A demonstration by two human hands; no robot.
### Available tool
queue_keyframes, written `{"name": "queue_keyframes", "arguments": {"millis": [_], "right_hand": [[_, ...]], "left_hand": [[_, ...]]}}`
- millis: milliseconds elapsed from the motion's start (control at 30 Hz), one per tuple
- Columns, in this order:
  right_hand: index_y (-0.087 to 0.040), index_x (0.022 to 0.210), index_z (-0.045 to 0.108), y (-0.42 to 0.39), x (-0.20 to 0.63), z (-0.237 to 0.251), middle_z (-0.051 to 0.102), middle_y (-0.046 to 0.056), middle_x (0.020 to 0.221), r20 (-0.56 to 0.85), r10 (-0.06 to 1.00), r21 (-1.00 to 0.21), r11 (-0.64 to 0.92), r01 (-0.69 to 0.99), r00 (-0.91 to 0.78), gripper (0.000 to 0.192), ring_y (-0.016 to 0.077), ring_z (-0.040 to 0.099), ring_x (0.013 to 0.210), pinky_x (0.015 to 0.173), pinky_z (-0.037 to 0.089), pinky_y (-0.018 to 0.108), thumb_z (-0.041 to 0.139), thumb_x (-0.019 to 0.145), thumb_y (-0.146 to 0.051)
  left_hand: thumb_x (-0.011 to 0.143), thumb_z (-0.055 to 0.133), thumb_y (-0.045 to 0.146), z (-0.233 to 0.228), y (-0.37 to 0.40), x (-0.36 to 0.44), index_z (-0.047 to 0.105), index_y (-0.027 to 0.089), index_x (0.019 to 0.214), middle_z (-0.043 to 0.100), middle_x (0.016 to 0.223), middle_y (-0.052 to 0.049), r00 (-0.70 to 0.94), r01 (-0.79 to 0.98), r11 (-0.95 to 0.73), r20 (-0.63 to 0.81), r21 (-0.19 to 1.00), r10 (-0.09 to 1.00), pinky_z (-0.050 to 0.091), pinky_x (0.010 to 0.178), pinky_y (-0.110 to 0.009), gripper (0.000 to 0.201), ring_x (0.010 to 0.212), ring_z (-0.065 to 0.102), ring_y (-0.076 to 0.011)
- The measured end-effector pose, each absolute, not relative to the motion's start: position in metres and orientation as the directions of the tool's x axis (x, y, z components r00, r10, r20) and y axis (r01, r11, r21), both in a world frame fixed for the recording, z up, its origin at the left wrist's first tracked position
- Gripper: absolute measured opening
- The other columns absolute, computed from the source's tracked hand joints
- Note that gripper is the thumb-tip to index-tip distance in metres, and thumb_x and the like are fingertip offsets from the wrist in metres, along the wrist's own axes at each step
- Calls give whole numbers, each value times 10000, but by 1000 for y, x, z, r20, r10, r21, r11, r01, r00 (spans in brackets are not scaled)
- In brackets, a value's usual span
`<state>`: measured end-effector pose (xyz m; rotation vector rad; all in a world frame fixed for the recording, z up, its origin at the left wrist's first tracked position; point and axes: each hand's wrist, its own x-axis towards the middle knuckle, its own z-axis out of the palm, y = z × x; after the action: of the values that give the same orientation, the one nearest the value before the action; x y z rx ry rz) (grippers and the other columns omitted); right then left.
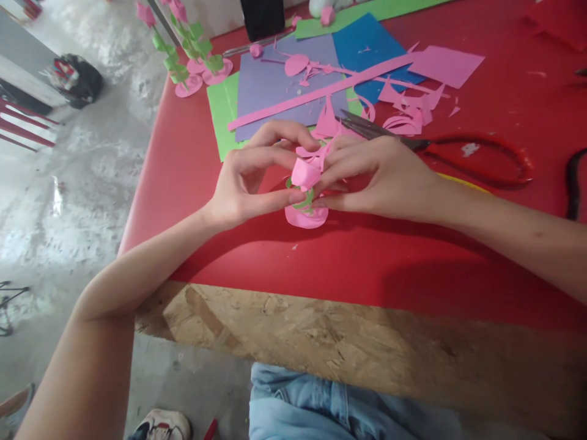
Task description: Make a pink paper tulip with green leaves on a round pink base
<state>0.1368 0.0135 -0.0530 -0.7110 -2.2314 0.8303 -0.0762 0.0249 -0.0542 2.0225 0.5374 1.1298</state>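
Observation:
A small pink foam or paper flower [306, 173] stands upright on a round pink base [306, 218], with green leaves [308, 198] along its stem. Curled around it from the left, my left hand [254, 174] has its thumb and fingertips on the flower. From the other side, my right hand [376, 174] pinches it close below the bloom. My fingers partly hide the stem. Just behind the right hand lie scissors with red handles [481, 160], their blades partly covered by that hand.
Finished-looking pink flowers [188, 87] stand at the table's back left corner. Purple [279, 91], blue [367, 46] and green [222, 113] sheets lie behind my hands, with a long pink strip [316, 95] and pink scraps [408, 110] on them. The red table's [257, 263] front edge shows bare chipboard.

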Motion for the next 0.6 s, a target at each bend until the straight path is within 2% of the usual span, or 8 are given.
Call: {"name": "queue_keyframes", "arguments": {"millis": [133,300,467,600], "right_hand": [[-233,777,743,14,136,-52,523,-60,588,354,659,-740,631,232,-663,85,30,432,689,649,392,191,704,772,-308],[-219,763,740,14,136,-55,537,-66,606,398,657,-751,634,184,-641,113,21,437,696,643,384,185,708,765,-328],[-240,765,744,12,138,-58,563,-62,621,384,688,-779,599,184,-615,64,43,487,703,636,408,193,752,723,-288],[-237,777,746,11,142,-55,608,-33,680,336,722,-811,549,204,-605,47,71,538,687,622,426,230,736,734,-253]], "left_hand": [[646,825,374,-54,26,-77,703,300,890,645,979,-26,574,-65,-714,612,697,545,557,932,-438,283,1032,644,-226],[658,821,374,-54,24,-77,690,260,849,651,947,-31,565,-46,-741,630,669,533,575,877,-399,258,983,652,-205],[712,767,432,-50,17,-75,688,286,799,646,932,-33,556,53,-717,576,695,600,566,867,-414,188,965,645,-200],[616,811,516,-49,17,-72,688,279,739,642,860,-27,522,80,-671,542,737,658,560,848,-449,294,908,647,-210]]}}
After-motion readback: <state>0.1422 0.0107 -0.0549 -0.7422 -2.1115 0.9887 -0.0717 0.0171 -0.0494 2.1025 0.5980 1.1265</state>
